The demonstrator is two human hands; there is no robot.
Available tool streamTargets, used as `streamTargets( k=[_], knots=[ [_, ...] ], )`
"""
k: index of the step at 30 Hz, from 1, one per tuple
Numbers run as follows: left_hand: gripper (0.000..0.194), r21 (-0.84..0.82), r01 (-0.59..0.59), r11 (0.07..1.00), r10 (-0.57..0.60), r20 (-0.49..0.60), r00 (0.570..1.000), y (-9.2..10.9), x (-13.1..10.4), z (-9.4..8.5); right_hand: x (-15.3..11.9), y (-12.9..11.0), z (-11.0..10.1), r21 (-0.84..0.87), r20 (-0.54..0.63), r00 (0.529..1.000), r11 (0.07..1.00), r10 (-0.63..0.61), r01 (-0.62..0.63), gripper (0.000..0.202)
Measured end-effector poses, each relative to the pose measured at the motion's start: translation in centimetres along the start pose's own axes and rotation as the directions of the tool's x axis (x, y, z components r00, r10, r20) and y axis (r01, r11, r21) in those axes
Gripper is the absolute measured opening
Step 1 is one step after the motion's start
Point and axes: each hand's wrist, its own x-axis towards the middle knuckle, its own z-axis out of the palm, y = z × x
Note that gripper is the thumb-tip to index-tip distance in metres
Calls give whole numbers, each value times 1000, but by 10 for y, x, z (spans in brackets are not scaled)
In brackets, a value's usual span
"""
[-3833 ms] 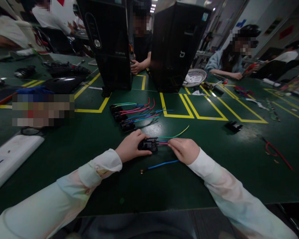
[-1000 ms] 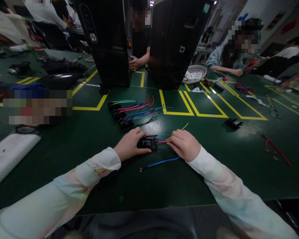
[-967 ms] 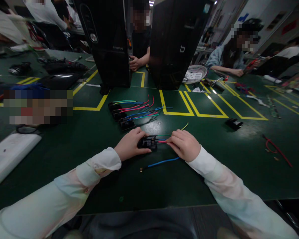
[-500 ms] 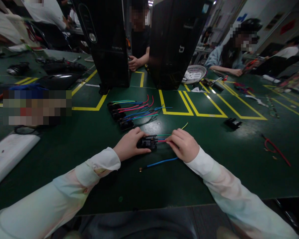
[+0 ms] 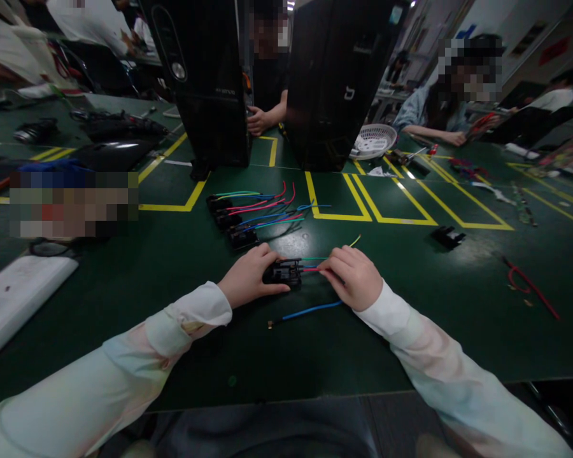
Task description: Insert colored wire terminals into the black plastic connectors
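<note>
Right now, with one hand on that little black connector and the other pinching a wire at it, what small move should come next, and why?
Probably push the red wire further into the black connector block. The left hand braces the block on the green table, the right hand pinches the wire at its opening, and a blue wire lies loose nearby.

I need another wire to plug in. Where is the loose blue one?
In the head view the loose blue wire lies on the green table, just nearer the person than the black connector, between the left hand and right hand.
</note>
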Motion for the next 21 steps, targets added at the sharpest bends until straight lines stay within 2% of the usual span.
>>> streamTargets(
  k=[3,14,21],
  knots=[
    [56,-5,-3,1000,3,2,1000,1,0,-1,0,0,0,-2,36,999,1000,-31,31,20],
    [54,-9,-16,1000,16,-16,1000,-1,0,1,1,0,-1,-46,-19,1000,999,-13,12,22],
    [54,3,-8,1000,8,-10,1000,0,0,0,1,-1,-1,-37,-2,1000,999,-9,9,22]
  ],
)
